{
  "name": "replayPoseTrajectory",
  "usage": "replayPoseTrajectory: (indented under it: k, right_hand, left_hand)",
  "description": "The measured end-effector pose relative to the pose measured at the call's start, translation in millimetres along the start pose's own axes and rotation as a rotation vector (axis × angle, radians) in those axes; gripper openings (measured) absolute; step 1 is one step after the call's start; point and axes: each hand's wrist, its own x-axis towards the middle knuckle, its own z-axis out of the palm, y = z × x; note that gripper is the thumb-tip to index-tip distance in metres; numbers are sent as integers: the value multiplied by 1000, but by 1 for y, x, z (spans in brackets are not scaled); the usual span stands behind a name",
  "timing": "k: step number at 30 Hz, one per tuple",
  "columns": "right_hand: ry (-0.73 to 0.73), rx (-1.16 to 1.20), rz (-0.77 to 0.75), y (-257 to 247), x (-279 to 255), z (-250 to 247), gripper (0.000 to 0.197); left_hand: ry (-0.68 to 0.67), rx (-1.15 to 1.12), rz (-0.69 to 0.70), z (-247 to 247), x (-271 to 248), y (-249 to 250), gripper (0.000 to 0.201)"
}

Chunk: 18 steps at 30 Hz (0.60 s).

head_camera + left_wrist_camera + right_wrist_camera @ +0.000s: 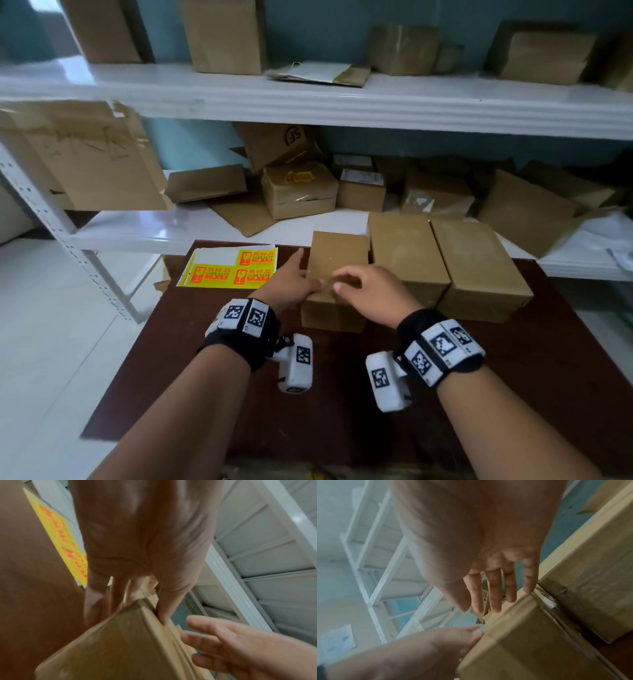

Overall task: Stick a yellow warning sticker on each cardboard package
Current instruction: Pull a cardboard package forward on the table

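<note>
Three plain cardboard packages stand side by side on the dark brown table (191, 359): a small left one (337, 257), a middle one (404, 246) and a right one (479, 263). A yellow sticker sheet (227, 269) with orange warning labels lies left of them. My left hand (311, 268) braces the small package (120, 649), thumb on its top edge and fingers straight along its left side. My right hand (339, 281) hovers just over the same package's top (530, 642), fingers relaxed and holding nothing; its little finger touches the far edge. I see no sticker on these three packages.
A white metal shelf (308, 102) stands right behind the table. Its lower level holds several loose cardboard boxes, one with a yellow label (299, 178). More boxes sit on the upper level. White floor (51, 325) lies to the left.
</note>
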Motion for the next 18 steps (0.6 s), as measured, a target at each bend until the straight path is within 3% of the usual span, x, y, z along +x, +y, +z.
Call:
replayPoseTrajectory:
  k: [4, 9, 12, 15, 18]
  right_hand:
    - [48, 55, 73, 12, -5, -11, 36]
    - [-83, -58, 117, 19, -7, -12, 72]
    - [-170, -108, 123, 17, -4, -11, 88]
    - [-212, -130, 108, 17, -2, -13, 82]
    - [-235, -155, 89, 15, -3, -14, 77]
  left_hand:
    - [-154, 69, -95, -12, -31, 1, 114]
    - [-282, 141, -168, -19, -45, -2, 124]
    - [-293, 170, -155, -19, -41, 4, 102]
    - [-288, 211, -129, -20, -32, 9, 66]
    - [-184, 289, -72, -27, -14, 1, 50]
